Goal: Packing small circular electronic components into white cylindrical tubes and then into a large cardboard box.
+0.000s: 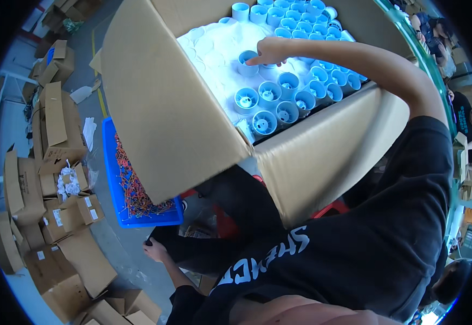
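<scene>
Nearest is the person's black shirt [355,244] with pale lettering, spreading across the lower right. To its left, low beside the dark-trousered leg [198,252], is the left grip [156,252], its fingers curled near the knee; I cannot tell whether they close on anything. Ahead stands a large open cardboard box [176,108], one flap [328,157] folded out toward the body. Just inside that near edge stands a cluster of white cups [264,123], open ends up, with small fittings visible inside. Beyond them, the bare right arm [366,57] reaches in from the right, over the box. A single cup [244,68] stands upright just left of the right grip [271,51], on the white sheet [209,54], directly under the extended fingertip, which meets its rim and mouth. The other fingers are bent; the thumb's place is unclear, so I cannot tell whether the cup is pinched. Farther back, more cups [304,24] stand in close rows. Down on the floor beside the box sits a blue bin [110,179] of thin reddish pieces [138,192], with brown cartons [57,271] farther left.
</scene>
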Motion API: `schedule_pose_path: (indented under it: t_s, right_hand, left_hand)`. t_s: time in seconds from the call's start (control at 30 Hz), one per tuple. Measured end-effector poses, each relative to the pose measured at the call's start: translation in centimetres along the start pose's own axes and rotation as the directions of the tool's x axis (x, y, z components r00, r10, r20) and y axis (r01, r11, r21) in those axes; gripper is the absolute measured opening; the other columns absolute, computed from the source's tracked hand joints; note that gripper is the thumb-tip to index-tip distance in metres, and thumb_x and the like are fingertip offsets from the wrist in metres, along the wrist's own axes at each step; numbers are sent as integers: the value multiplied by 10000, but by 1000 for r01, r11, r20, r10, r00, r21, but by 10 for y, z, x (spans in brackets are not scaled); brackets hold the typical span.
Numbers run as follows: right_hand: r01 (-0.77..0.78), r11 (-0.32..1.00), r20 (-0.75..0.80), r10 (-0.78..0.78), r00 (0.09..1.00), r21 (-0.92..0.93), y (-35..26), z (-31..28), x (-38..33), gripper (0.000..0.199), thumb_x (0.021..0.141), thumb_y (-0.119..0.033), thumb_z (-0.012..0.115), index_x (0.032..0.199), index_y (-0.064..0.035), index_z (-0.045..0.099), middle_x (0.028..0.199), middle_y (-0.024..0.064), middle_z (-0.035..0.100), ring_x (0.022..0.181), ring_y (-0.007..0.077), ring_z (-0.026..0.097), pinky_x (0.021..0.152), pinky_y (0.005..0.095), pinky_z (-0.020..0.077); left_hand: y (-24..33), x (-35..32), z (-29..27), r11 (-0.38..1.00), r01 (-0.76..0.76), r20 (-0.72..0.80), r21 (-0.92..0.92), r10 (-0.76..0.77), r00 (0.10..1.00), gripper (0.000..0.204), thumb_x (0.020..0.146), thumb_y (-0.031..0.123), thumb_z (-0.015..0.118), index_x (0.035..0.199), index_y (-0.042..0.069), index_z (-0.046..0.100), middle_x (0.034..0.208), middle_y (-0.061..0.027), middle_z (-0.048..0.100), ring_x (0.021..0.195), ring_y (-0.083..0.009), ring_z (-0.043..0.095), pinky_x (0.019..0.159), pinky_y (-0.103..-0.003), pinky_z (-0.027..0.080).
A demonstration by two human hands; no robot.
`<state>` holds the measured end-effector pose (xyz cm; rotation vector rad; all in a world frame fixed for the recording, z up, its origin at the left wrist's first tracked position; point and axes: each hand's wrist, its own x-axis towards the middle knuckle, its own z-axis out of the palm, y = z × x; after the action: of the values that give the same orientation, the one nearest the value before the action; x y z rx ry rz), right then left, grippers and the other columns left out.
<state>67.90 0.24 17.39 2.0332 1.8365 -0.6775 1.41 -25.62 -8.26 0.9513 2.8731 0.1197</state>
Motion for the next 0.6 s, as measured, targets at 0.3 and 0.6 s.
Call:
schedule_pose_path:
  t_s: [0.3, 0.6]
  right_hand:
    - [255, 930, -39, -274, 961, -266, 37, 15, 32, 195, 748, -191, 585, 741, -22, 682, 789, 187, 664, 689, 348, 630, 632, 440, 510]
    - [197, 967, -298, -237, 925, -160, -3, -68, 45, 387, 769, -374, 612, 944, -44, 711, 912, 166, 679, 860, 289, 644, 740, 400, 499]
  left_hand:
    - [43, 25, 27, 969, -198, -18, 150, 203, 979, 479, 871, 475, 545, 1166, 99, 567, 1145, -157, 584, 1013, -358, 577, 822, -467, 478]
    - [-29, 80, 64, 248, -536, 308, 807, 597, 741, 421, 930, 318, 423, 1241, 49, 512, 1153, -212, 555, 1082, -342, 549, 923, -560, 409]
